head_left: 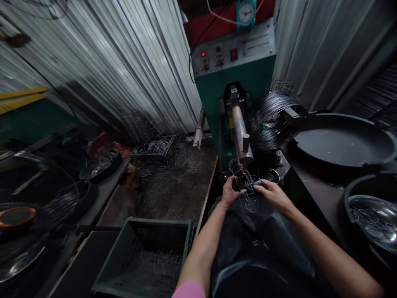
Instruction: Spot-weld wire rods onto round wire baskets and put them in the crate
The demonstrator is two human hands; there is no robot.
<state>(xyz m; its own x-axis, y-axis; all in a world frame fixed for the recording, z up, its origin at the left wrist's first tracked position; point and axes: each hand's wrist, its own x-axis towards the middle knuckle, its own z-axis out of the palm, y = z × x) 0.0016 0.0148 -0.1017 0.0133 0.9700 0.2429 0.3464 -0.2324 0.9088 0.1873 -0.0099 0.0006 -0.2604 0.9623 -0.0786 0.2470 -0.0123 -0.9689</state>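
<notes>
A small frame of thin bent metal wire (238, 169) sits just below the tip of the machine's metal arm (240, 132). My left hand (230, 193) grips the frame from its left side, with the thumb across the wires. On the other side, my right hand (273, 194) is closed in a pinch at the frame's edge, beside a wire ring. The exact wire between those fingertips is too fine to make out. Behind stands the green machine (206, 97), which looks like a spot welder, with a lit red lamp on its panel. A black apron covers my lap under the frame.
A coil of wire (263, 124) hangs right of the arm. Large black pans (344, 145) and a metal bowl of small wire parts (376, 215) stand at right. At lower left is a green plastic crate (124, 258). Wire pieces (173, 165) litter the floor.
</notes>
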